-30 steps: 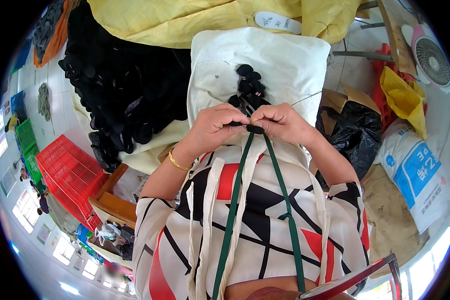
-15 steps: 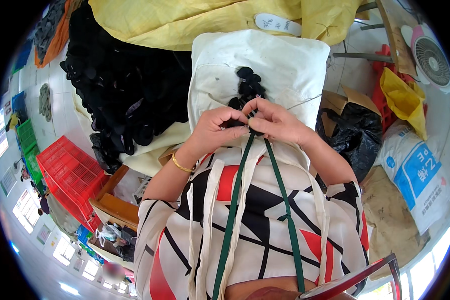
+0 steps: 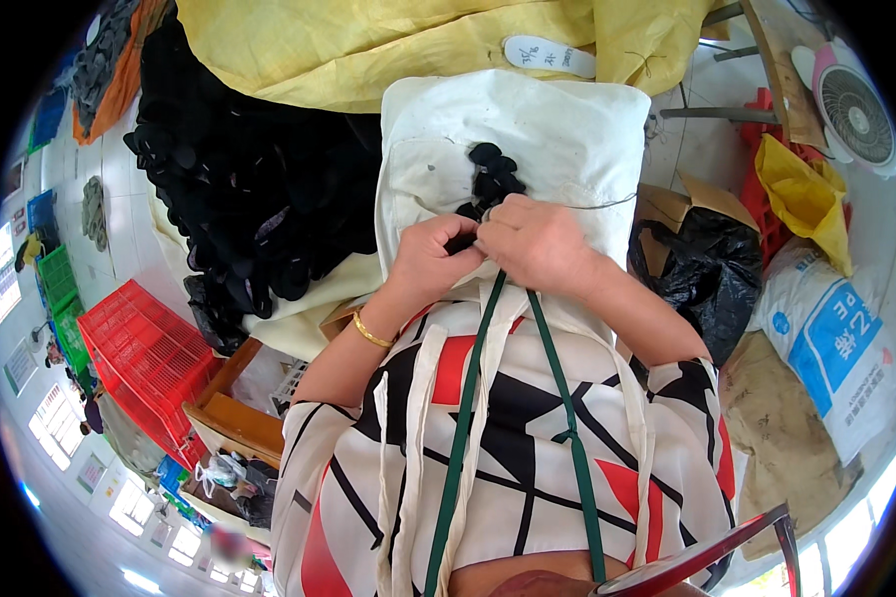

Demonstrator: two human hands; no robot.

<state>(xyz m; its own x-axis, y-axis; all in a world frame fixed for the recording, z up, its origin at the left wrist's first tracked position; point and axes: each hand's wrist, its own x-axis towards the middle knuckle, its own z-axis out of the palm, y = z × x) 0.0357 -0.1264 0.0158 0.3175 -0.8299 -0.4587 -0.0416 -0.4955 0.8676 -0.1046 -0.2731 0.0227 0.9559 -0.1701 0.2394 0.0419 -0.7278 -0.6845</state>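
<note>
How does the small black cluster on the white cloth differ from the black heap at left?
Size: the black cluster is a few pieces; the black heap is far larger.
Place: the cluster lies on the white cloth, just beyond the right hand; the heap spreads left of the cloth.
Both are black.

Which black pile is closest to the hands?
The small black clump on the white cloth, just beyond the left hand and right hand. The big black heap lies farther off, leftward.
</note>
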